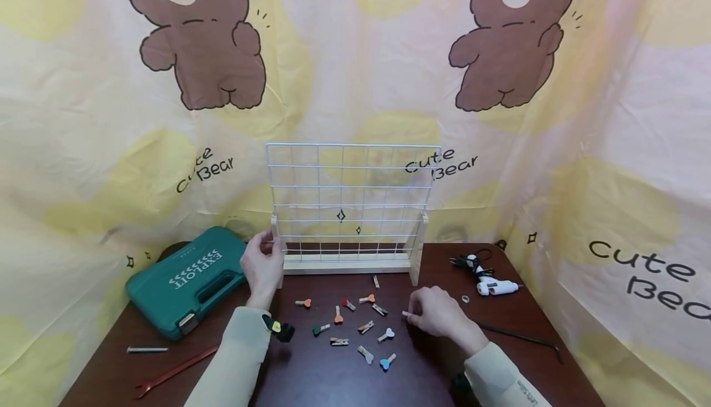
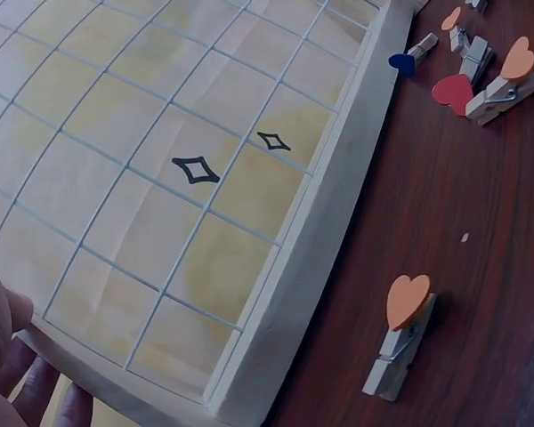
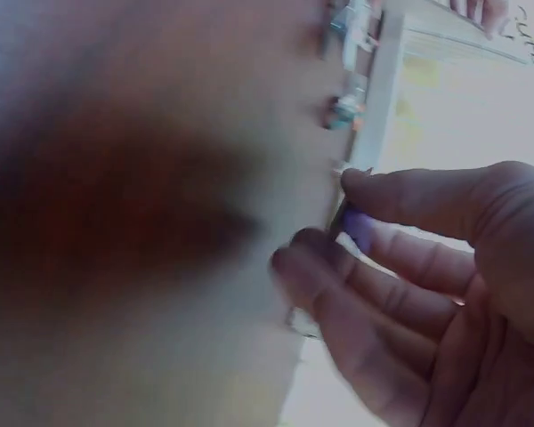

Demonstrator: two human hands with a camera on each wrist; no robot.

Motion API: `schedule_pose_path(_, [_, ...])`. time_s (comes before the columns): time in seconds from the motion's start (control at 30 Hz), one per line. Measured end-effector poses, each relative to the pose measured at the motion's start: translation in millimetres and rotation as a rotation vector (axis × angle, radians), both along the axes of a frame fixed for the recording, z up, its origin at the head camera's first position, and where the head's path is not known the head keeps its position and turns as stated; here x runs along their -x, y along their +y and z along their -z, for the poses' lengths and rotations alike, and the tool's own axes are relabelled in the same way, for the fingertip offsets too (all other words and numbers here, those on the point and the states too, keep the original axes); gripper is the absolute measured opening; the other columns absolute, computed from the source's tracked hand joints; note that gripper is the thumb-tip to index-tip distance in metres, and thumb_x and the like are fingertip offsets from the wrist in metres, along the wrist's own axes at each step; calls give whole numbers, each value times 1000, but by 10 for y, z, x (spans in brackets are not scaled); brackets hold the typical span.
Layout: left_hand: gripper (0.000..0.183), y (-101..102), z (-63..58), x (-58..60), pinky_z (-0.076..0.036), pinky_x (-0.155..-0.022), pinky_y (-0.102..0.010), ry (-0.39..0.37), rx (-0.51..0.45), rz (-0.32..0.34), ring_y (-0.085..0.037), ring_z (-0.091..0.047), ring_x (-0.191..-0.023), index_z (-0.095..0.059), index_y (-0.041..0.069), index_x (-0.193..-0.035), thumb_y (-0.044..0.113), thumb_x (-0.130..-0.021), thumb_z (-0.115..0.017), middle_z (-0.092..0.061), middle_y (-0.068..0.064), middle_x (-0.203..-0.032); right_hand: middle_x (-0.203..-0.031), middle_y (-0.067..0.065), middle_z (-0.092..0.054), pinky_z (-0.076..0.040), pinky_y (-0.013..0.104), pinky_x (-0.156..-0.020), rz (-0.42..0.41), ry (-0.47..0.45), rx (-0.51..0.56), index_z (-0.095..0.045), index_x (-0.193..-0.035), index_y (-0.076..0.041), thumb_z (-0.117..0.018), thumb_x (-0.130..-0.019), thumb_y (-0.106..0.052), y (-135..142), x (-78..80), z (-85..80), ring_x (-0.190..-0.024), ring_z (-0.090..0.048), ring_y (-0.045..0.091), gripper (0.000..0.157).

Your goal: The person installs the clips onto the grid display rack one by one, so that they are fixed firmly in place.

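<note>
My left hand (image 1: 263,269) holds the wooden side post of a white wire grid rack (image 1: 347,267); in the left wrist view its fingers (image 2: 37,391) curl behind the wood. Over the right part of the table, my right hand (image 1: 440,312) pinches a small wooden clothespin (image 1: 407,314) between thumb and fingertips. A purple patch on that clothespin (image 3: 359,229) shows in the blurred right wrist view. Several mini clothespins with coloured hearts lie between the hands, among them an orange-heart clothespin (image 2: 400,334) near the rack's base and a blue-heart clothespin (image 1: 387,362) at the front.
A green tool case (image 1: 189,277) lies at the left, with a bolt (image 1: 147,349) and a red wrench (image 1: 174,372) before it. At the right are a white glue gun (image 1: 497,287) with its cord, a small ring (image 1: 465,299) and a dark bent rod (image 1: 522,335). A printed curtain hangs behind.
</note>
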State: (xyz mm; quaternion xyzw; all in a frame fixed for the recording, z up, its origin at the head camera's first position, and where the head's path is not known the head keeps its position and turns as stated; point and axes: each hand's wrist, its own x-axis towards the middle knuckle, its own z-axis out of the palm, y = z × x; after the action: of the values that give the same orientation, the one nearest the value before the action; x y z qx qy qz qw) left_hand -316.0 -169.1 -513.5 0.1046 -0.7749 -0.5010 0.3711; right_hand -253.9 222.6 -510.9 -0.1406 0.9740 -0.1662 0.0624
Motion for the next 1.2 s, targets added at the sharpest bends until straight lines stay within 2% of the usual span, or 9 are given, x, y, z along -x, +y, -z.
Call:
schedule_pose_path(0.13, [22,19,22,11,-46,-70,-12,30,-35,7,-27,-75,-91,-76,5,-117,15,-98,-77,-77,-12,-109,-70,-16,-63,-49,29,-59,-62,100,136,-71,-78,-27,-87,-89,-25,-9,55,-187,-62,-57,6,20])
schedule_pose_path(0.27, [21,29,27,16,-46,-70,-9,69,-81,6,-28,-74,-91,-76,3,-114,14,-97,-78,-77,-14,-107,-75,-17,-70,-51,26,-57,-171,177,279,-80,-86,-23,-87,-90,-24,-70,152,-479,-63,-60,3,9])
schedule_pose_path(0.33, [21,31,33,16,-46,-70,-9,72,-99,0,-28,-74,-91,-76,3,-115,14,-97,-78,-77,-14,-107,-81,-13,-74,-53,26,-59,-216,219,342,-83,-94,-18,-86,-91,-19,-124,216,-650,-65,-63,3,4])
schedule_pose_path(0.47, [22,17,77,9,-46,-70,-8,62,-122,-11,-25,-74,-90,-78,5,-113,19,-97,-79,-78,-11,-105,-87,-5,-79,-57,26,-65,-261,313,421,-84,-100,-10,-85,-92,-15,-294,349,-1036,-71,-71,4,9])
schedule_pose_path(0.53, [23,11,99,6,-45,-70,-7,56,-124,-18,-25,-74,-89,-79,5,-112,22,-97,-79,-79,-11,-104,-89,-2,-80,-59,26,-69,-271,327,451,-83,-101,-8,-85,-92,-13,-405,415,-1252,-75,-73,6,11])
schedule_pose_path(0.63, [23,12,116,-7,-45,-69,-7,47,-129,-28,-24,-74,-88,-79,6,-110,25,-97,-80,-79,-10,-102,-92,3,-81,-60,27,-66,-298,316,500,-82,-107,-5,-82,-94,-9,-587,532,-1590,-75,-75,14,14])
schedule_pose_path(0.77, [22,26,144,-14,-46,-69,-7,70,-147,-33,-26,-74,-87,-80,5,-107,23,-95,-82,-80,-12,-100,-93,5,-81,-57,30,-60,-338,378,529,-81,-112,-6,-76,-97,-9,-865,705,-2017,-70,-72,19,15])
schedule_pose_path(1.0, [18,53,182,-15,-46,-68,-6,110,-160,-59,-27,-75,-84,-82,5,-104,18,-93,-84,-80,-13,-96,-102,-1,-78,-57,29,-74,-366,377,507,-80,-119,-12,-70,-104,-17,-1431,928,-2680,-82,-70,13,19])
schedule_pose_path(1.2, [17,62,177,-28,-47,-68,-6,106,-177,-67,-21,-72,-83,-83,7,-104,19,-92,-85,-80,-12,-96,-101,3,-77,-54,25,-82,-467,433,445,-84,-107,-7,-73,-101,-12,-1948,1102,-3112,-89,-71,14,13])
